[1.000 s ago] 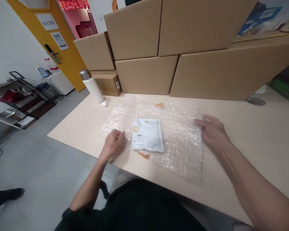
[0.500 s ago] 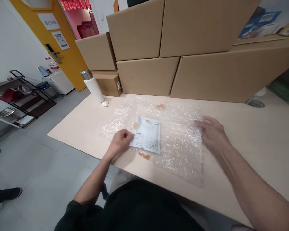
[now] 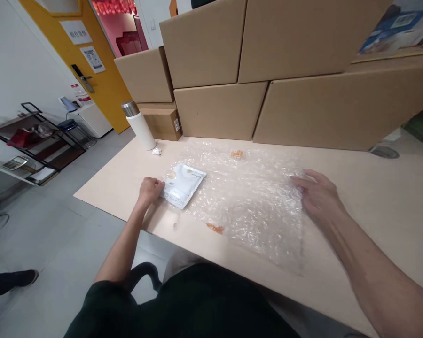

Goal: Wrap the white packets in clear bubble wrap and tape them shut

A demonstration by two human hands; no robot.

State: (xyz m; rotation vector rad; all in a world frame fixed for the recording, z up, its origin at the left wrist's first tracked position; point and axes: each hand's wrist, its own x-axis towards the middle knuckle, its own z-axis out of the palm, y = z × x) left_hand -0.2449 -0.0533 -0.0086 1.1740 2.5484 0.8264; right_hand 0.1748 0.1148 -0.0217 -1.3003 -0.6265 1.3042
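A sheet of clear bubble wrap (image 3: 254, 202) lies spread over the pale table, with orange marks near its far and near edges. My left hand (image 3: 151, 189) pinches the left edge of a flat white pouch (image 3: 183, 185) printed with small text and a yellow patch. The pouch is over the left part of the wrap; whether it touches the wrap I cannot tell. At the wrap's right edge is my right hand (image 3: 317, 192), fingers stretched and apart, the fingertips touching or just over the plastic.
Large cardboard boxes (image 3: 218, 112) are stacked along the table's back. A white bottle (image 3: 141, 129) with a steel cap stands at the back left, a crumpled white scrap (image 3: 156, 151) beside it. A black-framed cart (image 3: 38, 136) and a yellow door (image 3: 102, 84) are beyond. A person's foot (image 3: 28, 278) shows lower left.
My left hand has moved left with the pouch, turning it and baring more of the bubble wrap. My right hand stays at the wrap's right edge. The view has shifted slightly.
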